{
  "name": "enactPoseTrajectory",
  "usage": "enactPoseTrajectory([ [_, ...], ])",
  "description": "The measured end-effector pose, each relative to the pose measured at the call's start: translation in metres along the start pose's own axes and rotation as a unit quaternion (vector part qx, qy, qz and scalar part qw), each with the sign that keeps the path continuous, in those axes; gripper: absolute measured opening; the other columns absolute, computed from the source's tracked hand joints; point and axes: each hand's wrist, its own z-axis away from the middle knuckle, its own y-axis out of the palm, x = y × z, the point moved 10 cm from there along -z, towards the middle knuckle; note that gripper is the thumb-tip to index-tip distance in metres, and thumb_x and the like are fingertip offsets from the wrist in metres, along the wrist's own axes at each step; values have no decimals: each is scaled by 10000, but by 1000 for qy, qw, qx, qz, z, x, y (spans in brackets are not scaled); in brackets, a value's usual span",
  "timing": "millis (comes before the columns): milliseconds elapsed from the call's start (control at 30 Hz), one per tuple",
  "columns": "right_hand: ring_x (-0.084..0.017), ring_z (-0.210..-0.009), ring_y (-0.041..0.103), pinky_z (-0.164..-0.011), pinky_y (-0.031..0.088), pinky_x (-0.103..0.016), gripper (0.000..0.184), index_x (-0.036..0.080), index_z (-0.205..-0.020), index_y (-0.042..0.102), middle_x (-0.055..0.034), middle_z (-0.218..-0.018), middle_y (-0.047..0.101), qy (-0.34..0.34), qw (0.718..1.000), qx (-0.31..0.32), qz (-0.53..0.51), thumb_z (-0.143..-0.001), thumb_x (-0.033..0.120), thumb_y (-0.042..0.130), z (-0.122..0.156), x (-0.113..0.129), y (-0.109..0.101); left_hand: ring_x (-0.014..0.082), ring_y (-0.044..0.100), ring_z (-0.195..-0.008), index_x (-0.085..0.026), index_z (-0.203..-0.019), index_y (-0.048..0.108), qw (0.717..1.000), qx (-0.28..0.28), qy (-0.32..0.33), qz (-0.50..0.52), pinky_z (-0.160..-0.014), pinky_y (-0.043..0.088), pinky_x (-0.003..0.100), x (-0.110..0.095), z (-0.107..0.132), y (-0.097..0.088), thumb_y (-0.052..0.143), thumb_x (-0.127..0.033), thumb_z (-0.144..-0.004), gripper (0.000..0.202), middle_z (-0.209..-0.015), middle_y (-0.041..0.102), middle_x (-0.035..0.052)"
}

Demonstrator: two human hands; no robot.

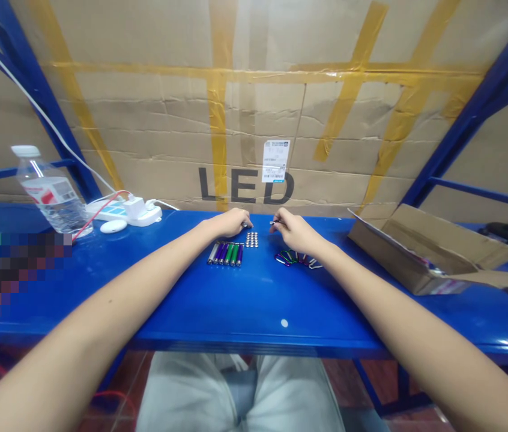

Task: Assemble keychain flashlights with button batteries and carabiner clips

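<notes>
My left hand point(233, 222) is closed at the far side of the blue table, its fingertips down around something small and dark that I cannot make out. Just in front of those fingers, small silvery button cells point(252, 240) sit in a tight grid. A row of slim metal tubes like mini flashlights point(226, 254), in silver, purple, blue and green, lies below my left wrist. My right hand point(293, 230) is raised a little, pinching a small dark and silvery piece point(273, 223). Under it lies a cluster of coloured carabiners point(283, 258), partly hidden by the wrist.
An open cardboard box point(398, 258) stands at right. A water bottle point(49, 192), a power strip point(146, 214) with cables and a white oval object point(113, 227) stand at left. A large cardboard panel point(168, 132) backs the blue table point(236, 306). A white disc point(284, 323) lies near its front edge.
</notes>
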Motion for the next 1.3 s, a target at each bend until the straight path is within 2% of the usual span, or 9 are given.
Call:
enactPoseTrajectory([
  [367,-215,-843,658,-761,468,-336,89,220,-922,474,-67,-888,734,-5,1000,3,16,-929,134,452,0,-2,0,172,641,-1036,-155,-1147,732,1000,3,1,19,-960,459,263,-9,0,-3,424,0,-788,498,-1171,702,94],
  [767,-217,-836,656,-757,459,-330,91,221,-912,473,-65,-873,731,-2,1000,10,26,-929,133,457,1,-3,0,205,645,-1068,-134,-1143,734,999,12,-17,28,-950,473,287,-19,3,-7,415,32,-750,533,-1160,716,107],
  [1000,-219,-842,658,-757,463,-339,98,227,-904,460,-64,-878,727,0,1000,11,27,-929,133,453,1,-3,0,197,642,-1064,-162,-1133,736,999,11,-21,29,-953,477,291,-21,4,-6,429,-4,-771,500,-1157,721,92],
  [1300,-223,-840,657,-759,471,-348,88,222,-907,475,-67,-874,724,2,999,6,31,-922,136,460,1,-5,-3,209,638,-1079,-146,-1123,735,999,9,-34,42,-964,468,301,-21,4,-6,427,-7,-769,489,-1163,714,104],
])
